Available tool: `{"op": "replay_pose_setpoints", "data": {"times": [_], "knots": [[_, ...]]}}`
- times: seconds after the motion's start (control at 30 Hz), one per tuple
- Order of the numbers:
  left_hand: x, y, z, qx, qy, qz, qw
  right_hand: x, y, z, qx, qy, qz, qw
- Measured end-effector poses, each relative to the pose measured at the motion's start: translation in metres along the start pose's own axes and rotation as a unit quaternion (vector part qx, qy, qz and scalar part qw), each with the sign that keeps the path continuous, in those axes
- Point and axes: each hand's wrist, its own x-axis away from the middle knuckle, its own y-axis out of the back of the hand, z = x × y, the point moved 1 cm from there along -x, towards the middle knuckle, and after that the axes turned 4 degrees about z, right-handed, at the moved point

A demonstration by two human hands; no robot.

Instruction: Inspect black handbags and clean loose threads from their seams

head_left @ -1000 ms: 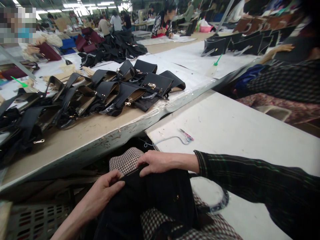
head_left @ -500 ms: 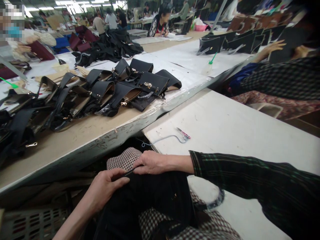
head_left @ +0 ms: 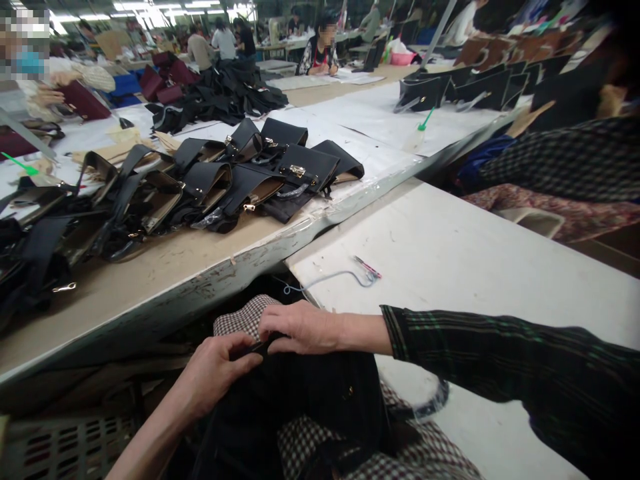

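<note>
A black bag piece (head_left: 310, 400) lies on my lap over checked fabric (head_left: 240, 319). My left hand (head_left: 213, 373) is closed on its upper left edge, thumb pressed on top. My right hand (head_left: 300, 327) rests curled over the same top edge just to the right, fingers pinching the black material. The two hands almost touch. My right sleeve (head_left: 500, 360) is dark with thin green stripes.
A long workbench (head_left: 165, 267) ahead carries a row of black bags with gold clasps (head_left: 295, 170). A white table (head_left: 475, 267) on the right holds a light cord and small snips (head_left: 367, 267). A green-tipped glue bottle (head_left: 420, 133) stands further back. Other people work beyond and at right.
My hands have drawn closer together along the bag's top edge; the right hand slid slightly left. The neighbouring person's hand at the far right has dropped out of sight.
</note>
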Motion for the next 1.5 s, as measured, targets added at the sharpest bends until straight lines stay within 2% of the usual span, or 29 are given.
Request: {"op": "replay_pose_setpoints", "data": {"times": [0.17,0.5,0.77,1.1,1.3,1.5], "knots": [[0.0,-0.001,-0.002,-0.007,-0.003,-0.001,1.0,-0.004,-0.004,0.001,0.058,0.004,0.01,0.998],[0.0,-0.002,0.004,-0.005,0.002,-0.005,1.0,-0.014,-0.005,0.005,-0.003,-0.046,0.023,0.999],[0.001,-0.002,0.003,0.008,0.011,-0.008,1.0,-0.012,-0.005,0.002,-0.013,-0.024,0.013,1.0],[0.002,-0.002,0.002,0.006,0.012,-0.008,1.0,-0.01,-0.01,0.002,0.059,-0.01,-0.003,0.998],[0.001,-0.004,0.001,0.004,0.013,-0.013,1.0,-0.015,-0.005,0.009,0.067,-0.056,0.017,0.996],[0.0,-0.003,0.003,0.004,0.012,-0.003,1.0,-0.024,0.0,0.007,0.0,-0.125,0.06,0.99]]}}
